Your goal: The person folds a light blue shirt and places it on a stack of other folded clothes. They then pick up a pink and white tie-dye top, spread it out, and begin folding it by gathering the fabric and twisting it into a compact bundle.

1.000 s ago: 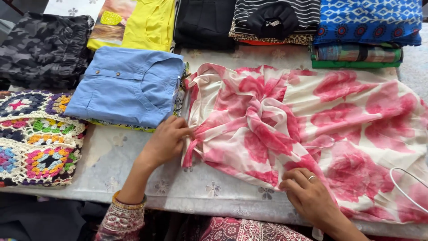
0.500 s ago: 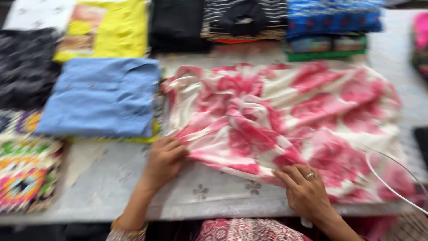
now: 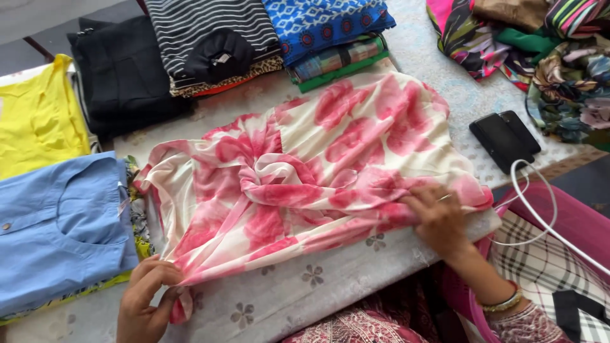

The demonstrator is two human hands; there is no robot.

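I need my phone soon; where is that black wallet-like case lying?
In the head view the black case lies on the table's right side, just beyond the pink floral garment, below the heap of patterned fabrics.

Tabletop (image 3: 330,279), pale with flower print. On it: pink-and-cream floral garment (image 3: 318,171), spread; folded blue shirt (image 3: 60,228); yellow top (image 3: 38,121); black garment (image 3: 124,76); striped stack (image 3: 203,32); blue patterned stack (image 3: 324,22); black wallet (image 3: 505,138); heap of printed fabrics (image 3: 540,51).
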